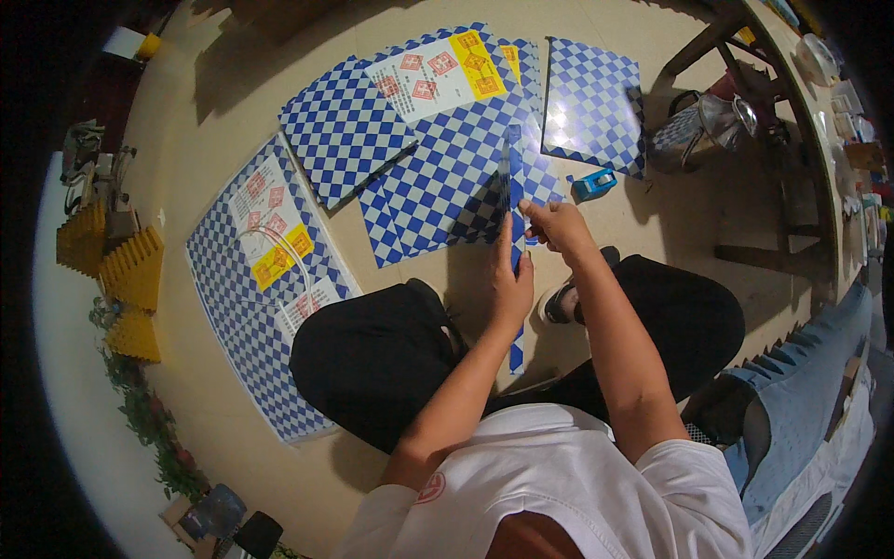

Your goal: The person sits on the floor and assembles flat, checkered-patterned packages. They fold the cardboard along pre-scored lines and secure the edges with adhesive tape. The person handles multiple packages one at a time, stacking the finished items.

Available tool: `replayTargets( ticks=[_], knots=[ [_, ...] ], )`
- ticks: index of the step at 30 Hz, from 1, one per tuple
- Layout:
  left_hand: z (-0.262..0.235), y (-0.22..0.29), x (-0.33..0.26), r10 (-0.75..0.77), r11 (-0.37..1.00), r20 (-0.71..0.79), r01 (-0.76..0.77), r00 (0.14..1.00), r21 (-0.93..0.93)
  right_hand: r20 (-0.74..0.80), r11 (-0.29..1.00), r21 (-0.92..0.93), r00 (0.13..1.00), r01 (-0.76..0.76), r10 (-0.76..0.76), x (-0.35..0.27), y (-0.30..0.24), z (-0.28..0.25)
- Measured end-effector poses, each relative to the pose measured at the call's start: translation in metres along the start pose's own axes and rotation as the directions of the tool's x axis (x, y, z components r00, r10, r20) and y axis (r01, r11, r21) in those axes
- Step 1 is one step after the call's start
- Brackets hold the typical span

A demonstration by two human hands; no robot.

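Observation:
I sit on the floor in black trousers. A long, narrow blue-and-white checkered strip (513,177) stands on edge in front of me, running from my lap out over the floor. My left hand (509,279) grips the strip near its middle. My right hand (551,224) pinches it a little higher, on the right side. Beneath the strip lies a large blue-and-white checkered sheet (447,177) with a white, red and yellow label panel (438,73).
More checkered sheets lie flat: one at the left (251,307), one at the upper left (340,130), one at the upper right (593,102). A blue tape dispenser (593,184) sits right of my hands. Yellow foam wedges (126,279) at left; wooden table legs (745,140) and a bag at right.

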State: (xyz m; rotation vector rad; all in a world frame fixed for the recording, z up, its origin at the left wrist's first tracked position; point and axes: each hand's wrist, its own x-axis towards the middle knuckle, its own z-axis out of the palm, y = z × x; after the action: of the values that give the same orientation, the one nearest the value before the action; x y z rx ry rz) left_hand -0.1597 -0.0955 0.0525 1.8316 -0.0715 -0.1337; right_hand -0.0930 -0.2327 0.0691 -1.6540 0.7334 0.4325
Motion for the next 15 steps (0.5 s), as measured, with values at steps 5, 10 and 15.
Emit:
replayTargets(
  ticks=[5, 10, 15],
  knots=[
    [0.0, 0.001, -0.001, 0.01, 1.0, -0.008, -0.01, 1.0, 0.008, 0.086, 0.999, 0.024, 0.995, -0.049, 0.046, -0.005, 0.002, -0.005],
    [0.001, 0.002, -0.001, -0.01, 0.998, -0.008, 0.01, 1.0, -0.059, 0.133, 0.989, 0.121, 0.989, -0.085, 0.069, -0.01, 0.017, -0.002],
    [-0.001, 0.001, 0.001, -0.081, 0.993, 0.025, 0.082, 0.996, -0.082, 0.345, 0.969, 0.122, 0.925, -0.213, 0.16, -0.024, 0.027, -0.004]
  ],
)
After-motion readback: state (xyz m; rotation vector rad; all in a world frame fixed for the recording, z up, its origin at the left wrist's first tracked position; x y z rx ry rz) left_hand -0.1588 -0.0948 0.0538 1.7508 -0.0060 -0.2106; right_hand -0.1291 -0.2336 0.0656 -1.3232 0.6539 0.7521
